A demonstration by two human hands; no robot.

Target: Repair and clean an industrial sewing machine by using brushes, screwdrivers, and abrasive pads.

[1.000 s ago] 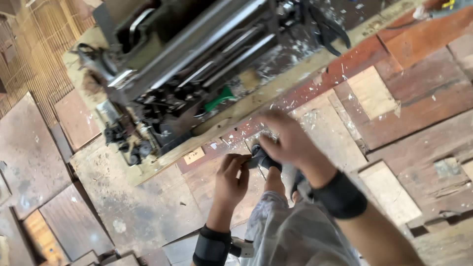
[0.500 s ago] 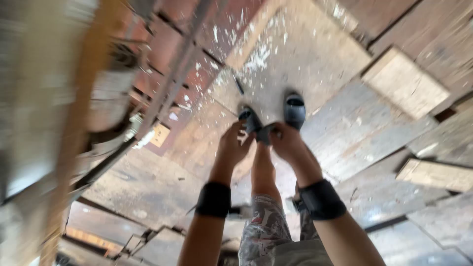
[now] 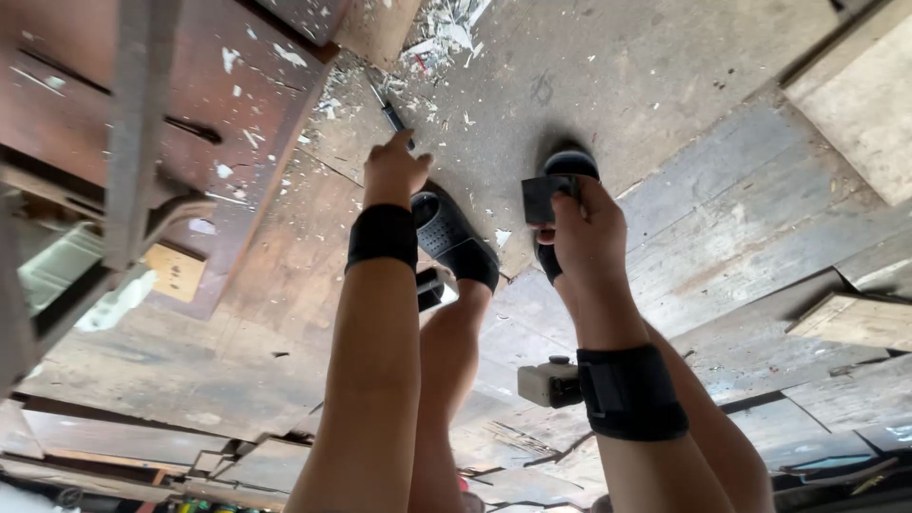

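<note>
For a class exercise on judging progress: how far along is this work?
Done: right hand holds a small dark block. In hand: left hand reaches to a thin dark tool on the floor. Left: tool not yet gripped.

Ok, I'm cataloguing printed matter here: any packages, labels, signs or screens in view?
No clear ones.
Tan square patch: on the dark frame, left; blank-looking, maybe wood.
Dark square piece: in the right hand; plain, no label showing.
</note>
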